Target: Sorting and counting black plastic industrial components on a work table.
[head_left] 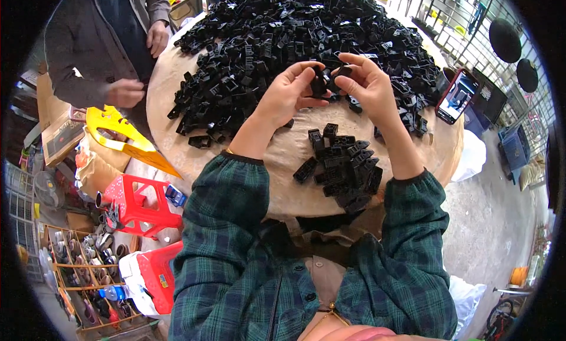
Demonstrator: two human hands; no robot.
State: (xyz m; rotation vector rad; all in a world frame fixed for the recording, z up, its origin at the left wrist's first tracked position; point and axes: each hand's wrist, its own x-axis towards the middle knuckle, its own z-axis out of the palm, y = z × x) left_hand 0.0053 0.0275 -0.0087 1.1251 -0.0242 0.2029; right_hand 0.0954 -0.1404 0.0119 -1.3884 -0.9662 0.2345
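Observation:
Above the near part of a round table [168, 125], my two hands meet over small black plastic parts. My left hand [287, 92] is closed, thumb and fingers pinching an upright black plastic part [319, 82]. Close beside it, my right hand [370, 87] pinches a smaller black plastic piece [342, 73]. I cannot tell whether the two pieces touch. Beneath my hands lies a small pile of black plastic parts [345, 167], near the table's front edge. A much larger heap of similar black parts [295, 31] covers the table's far side.
Across the table at the left stands another person [97, 46], hands near the rim. A phone [457, 96] leans upright at the table's right. Red stools [147, 208], a yellow chair back [127, 134] and a shoe rack [88, 267] stand at the left.

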